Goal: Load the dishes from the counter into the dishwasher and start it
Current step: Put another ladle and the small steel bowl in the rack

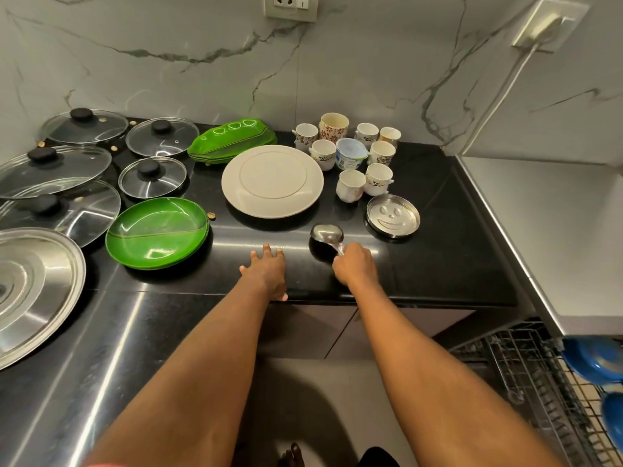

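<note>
Gripping a steel ladle (326,233), right hand (354,264) closed; left hand (266,271) apparently flat, fingers spread, on counter (438,264).

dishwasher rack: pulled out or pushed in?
Pulled out. The wire rack sits exposed at lower right below the counter, with blue dishes already in it.

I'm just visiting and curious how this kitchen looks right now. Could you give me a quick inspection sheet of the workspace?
Surface: black counter, glossy, crowded.
Job's things: white plate; green plates; green trays; cups; smiley steel lid; steel ladle; dishwasher rack pulled out, blue dishes inside.
Clutter: glass lids; large steel lid.
Hands: left hand flat on the counter, empty; right hand gripping the ladle's handle.
Cables: white cord from the wall plug.
Surroundings: marble wall, socket.
</note>
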Demonstrator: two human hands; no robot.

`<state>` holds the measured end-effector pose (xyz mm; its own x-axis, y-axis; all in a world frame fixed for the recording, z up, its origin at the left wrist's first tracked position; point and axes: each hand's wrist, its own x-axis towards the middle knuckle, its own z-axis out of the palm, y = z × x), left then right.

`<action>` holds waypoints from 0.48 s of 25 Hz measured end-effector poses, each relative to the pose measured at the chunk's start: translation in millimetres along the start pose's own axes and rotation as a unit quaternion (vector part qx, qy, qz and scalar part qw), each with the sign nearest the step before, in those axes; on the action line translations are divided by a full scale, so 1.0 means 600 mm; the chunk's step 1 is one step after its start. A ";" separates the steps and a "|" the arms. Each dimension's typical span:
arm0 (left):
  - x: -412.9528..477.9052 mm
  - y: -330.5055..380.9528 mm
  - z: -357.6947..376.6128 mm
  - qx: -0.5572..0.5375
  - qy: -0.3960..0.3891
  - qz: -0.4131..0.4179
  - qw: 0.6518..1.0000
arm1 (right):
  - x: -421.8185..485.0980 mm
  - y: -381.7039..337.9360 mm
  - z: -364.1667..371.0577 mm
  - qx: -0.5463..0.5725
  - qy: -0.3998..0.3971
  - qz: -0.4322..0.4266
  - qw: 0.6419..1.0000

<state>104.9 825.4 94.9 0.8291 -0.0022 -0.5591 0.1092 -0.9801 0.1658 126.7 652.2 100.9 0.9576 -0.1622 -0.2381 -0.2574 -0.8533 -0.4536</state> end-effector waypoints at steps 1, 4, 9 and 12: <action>-0.004 0.001 0.005 0.010 0.021 0.002 1.000 | -0.005 0.008 0.000 0.020 0.016 0.002 1.000; -0.026 0.013 0.031 0.039 0.089 0.022 0.995 | -0.025 0.038 -0.005 0.044 0.060 -0.008 0.997; -0.060 0.072 0.091 0.080 0.164 0.077 0.980 | -0.071 0.095 -0.017 0.030 0.043 -0.053 0.997; -0.082 0.120 0.123 0.084 0.158 0.084 0.980 | -0.093 0.136 -0.030 0.084 0.025 -0.064 0.994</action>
<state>31.3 740.4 74.3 0.9589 -0.1299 -0.2521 -0.1122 -0.9902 0.0833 54.4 582.5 92.8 0.9880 -0.0858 -0.1283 -0.1472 -0.7740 -0.6159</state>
